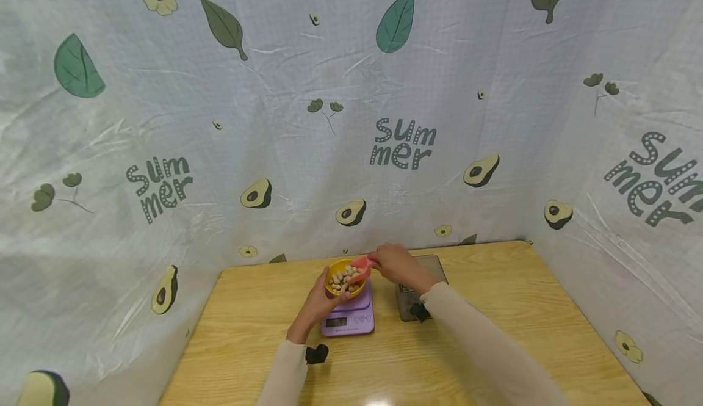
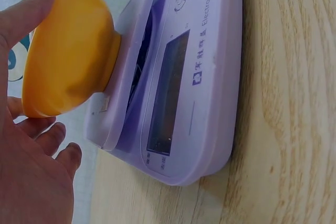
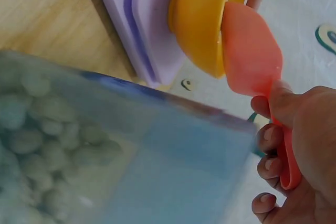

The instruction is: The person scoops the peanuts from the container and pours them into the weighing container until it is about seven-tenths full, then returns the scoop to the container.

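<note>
A small yellow bowl with pale nuts in it sits on the platform of a purple kitchen scale. My left hand holds the bowl, its thumb at the rim and fingers around the side, as the left wrist view shows on the bowl. A red-pink scoop is gripped by its handle in my right hand. The scoop tips over the bowl, its front edge at the rim. In the left wrist view, the scale's display is too dark to read.
Right of the scale stands a greyish see-through container, under my right forearm; in the right wrist view nuts show inside it. The wooden table meets a white patterned sheet behind and at the sides.
</note>
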A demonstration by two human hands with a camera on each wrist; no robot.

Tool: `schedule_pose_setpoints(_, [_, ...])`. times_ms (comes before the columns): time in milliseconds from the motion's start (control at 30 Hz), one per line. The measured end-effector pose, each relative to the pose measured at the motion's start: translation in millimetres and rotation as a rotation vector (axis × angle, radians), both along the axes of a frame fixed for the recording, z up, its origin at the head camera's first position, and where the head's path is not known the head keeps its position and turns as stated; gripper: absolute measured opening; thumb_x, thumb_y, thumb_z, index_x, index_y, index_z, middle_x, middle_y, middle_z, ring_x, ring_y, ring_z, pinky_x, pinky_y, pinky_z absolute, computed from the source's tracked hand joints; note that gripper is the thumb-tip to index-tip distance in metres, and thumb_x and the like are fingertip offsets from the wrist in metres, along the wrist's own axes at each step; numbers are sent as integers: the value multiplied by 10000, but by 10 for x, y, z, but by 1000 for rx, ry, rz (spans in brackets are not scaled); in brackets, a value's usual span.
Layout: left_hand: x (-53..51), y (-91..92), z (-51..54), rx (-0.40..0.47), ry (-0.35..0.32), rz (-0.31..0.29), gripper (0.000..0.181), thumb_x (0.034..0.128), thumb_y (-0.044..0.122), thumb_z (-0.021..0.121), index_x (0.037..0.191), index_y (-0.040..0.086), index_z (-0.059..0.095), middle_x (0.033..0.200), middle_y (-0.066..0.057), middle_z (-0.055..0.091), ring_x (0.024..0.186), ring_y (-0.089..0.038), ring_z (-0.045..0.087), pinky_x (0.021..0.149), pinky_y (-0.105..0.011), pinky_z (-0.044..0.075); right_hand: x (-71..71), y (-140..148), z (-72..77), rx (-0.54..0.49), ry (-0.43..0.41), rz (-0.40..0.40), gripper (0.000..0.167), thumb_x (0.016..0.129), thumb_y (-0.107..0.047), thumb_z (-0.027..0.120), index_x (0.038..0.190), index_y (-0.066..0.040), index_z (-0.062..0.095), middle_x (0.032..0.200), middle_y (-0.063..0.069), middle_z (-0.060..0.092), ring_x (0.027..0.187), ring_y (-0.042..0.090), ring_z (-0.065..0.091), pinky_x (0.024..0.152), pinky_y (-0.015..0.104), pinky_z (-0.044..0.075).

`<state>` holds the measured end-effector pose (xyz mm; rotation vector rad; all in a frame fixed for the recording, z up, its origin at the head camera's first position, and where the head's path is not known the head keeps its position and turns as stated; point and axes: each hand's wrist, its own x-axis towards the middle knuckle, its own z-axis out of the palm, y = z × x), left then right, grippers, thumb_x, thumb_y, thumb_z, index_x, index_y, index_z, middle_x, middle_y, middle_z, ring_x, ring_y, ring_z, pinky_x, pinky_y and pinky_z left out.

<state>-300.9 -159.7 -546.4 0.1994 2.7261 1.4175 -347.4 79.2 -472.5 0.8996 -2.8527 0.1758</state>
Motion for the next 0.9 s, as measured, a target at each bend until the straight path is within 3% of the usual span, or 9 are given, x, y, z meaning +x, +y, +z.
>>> schedule_pose_setpoints(200, [-3,1,18,6,1,-9,1044,846,457,743,1574,31,128,1605,-252,215,1462,-451,265,1176,-606,247,11,-106,163,144,111,10,144,968,-291,619,969,-207,736,865,0,683,874,206,629,762,384,492])
schedule_pose_setpoints(400, [1,7,5,-2,9,-18,1045,846,460,741,1571,21,131,1606,-247,220,1463,-444,271,1175,-600,258,31,-82,292,174,177,-9,89,933,-271,670,910,-216,737,876,-11,704,869,205,634,759,381,490])
schedule_pose_setpoints(567, [1,3,14,-2,13,-10,1058,835,478,745,1571,23,136,1602,-253,227,1458,-454,273,1170,-610,258,59,32,348,83,121,-15,126,944,-286,653,945,-198,743,886,10,703,877,230,634,787,424,494])
schedule_pose_setpoints(700, [0,-4,7,-5,25,-10,1068,828,481,750,1568,14,139,1593,-267,234,1448,-467,284,1163,-614,267,85,187,302,-6,77,-16,187,966,-316,605,1012,-187,732,884,8,690,880,230,631,806,446,495])
schedule_pose_setpoints(900, [40,3,21,11,43,-12,1079,820,450,766,1569,15,122,1599,-272,204,1447,-475,277,1165,-622,253,156,439,153,-254,21,-22,247,1001,-281,554,1142,-148,708,927,21,694,890,223,632,824,432,505])
